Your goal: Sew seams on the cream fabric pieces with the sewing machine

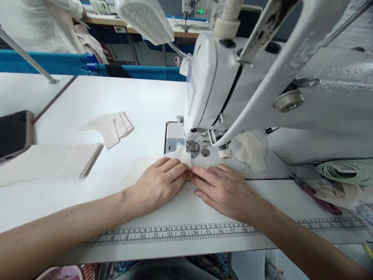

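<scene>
Here, both hands press a small pale fabric piece (183,156) flat on the sewing table (145,101), just in front of the sewing machine (210,81) presser foot (192,147). The left hand (157,184) lies palm down with fingers spread on the cloth; the right hand (224,190) pinches its edge with fingertips. Folded fabric pieces (112,126) lie toward the table's far left side, and a printed ruler (175,232) runs along the near edge.

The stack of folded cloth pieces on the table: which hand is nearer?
Left. The left hand lies just right of the stack of folded pieces; the right hand is farther right.
</scene>
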`<state>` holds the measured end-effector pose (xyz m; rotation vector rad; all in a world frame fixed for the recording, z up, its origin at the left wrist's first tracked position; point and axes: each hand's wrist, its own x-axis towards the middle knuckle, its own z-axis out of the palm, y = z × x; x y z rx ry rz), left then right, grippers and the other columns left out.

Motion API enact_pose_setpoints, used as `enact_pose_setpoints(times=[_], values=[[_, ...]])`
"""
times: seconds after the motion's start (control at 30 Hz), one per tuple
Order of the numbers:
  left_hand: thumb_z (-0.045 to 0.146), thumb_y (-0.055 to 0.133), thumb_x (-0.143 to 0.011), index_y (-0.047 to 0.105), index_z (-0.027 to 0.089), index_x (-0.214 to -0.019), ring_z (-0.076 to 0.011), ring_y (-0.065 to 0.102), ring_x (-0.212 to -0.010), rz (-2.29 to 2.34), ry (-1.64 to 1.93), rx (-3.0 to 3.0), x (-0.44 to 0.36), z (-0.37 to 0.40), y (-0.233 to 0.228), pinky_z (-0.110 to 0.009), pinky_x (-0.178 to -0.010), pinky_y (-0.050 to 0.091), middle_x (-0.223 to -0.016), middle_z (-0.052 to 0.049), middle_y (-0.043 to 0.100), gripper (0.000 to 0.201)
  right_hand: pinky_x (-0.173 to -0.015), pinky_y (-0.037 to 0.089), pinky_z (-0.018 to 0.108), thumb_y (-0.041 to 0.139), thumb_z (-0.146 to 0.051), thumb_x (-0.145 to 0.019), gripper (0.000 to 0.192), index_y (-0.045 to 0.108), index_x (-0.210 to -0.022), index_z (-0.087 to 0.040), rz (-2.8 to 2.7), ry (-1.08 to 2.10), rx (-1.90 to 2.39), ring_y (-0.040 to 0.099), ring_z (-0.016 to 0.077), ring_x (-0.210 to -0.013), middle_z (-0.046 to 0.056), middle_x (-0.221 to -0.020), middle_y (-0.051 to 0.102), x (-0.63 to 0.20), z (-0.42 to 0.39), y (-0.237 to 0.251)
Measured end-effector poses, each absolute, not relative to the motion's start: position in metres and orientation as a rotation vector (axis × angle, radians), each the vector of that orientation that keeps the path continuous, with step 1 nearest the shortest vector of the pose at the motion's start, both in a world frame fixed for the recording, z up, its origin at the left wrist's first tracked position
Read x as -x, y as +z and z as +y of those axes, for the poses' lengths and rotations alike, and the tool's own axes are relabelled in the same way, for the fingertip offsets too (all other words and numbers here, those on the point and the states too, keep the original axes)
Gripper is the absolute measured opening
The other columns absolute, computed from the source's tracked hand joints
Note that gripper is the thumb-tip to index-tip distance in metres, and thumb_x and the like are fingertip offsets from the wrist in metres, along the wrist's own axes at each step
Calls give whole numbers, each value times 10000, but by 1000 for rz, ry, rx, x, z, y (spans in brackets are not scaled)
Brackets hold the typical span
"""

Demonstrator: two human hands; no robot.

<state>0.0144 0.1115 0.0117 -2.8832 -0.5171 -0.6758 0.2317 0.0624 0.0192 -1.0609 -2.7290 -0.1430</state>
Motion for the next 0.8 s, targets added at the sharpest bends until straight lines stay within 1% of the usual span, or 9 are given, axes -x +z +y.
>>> enact_pose_setpoints(times=[0.13,0.4,0.67,0.8], values=[[95,513,-934,632,77,-981,-204,631,-884,-508,-662,2884,-13,111,14,-343,-743,528,-978,-96,689,129,-751,436,331,462,-249,-979,249,652,-1078,-124,-2707,-138,1047,590,164,-842,91,-1178,638,-229,61,18],[103,485,-949,644,71,-983,-207,631,-887,-500,-658,2882,-13,111,16,-342,-735,541,-992,-100,693,165,-736,444,330,469,-257,-975,251,656,-1080,-127,-2714,-175,1052,584,158,-809,83,-1193,634,-229,61,17],[101,495,-942,643,69,-998,-214,629,-899,-517,-677,2894,-13,114,13,-351,-748,542,-990,-101,690,161,-738,452,332,471,-270,-974,275,640,-1133,-123,-2711,-154,1087,592,159,-820,78,-1182,634,-228,62,18],[104,506,-939,642,66,-1021,-206,625,-894,-532,-689,2907,-14,117,11,-353,-762,532,-1005,-90,687,163,-746,455,330,469,-264,-974,254,645,-1098,-130,-2697,-136,1104,605,159,-846,71,-1171,634,-228,65,18]])
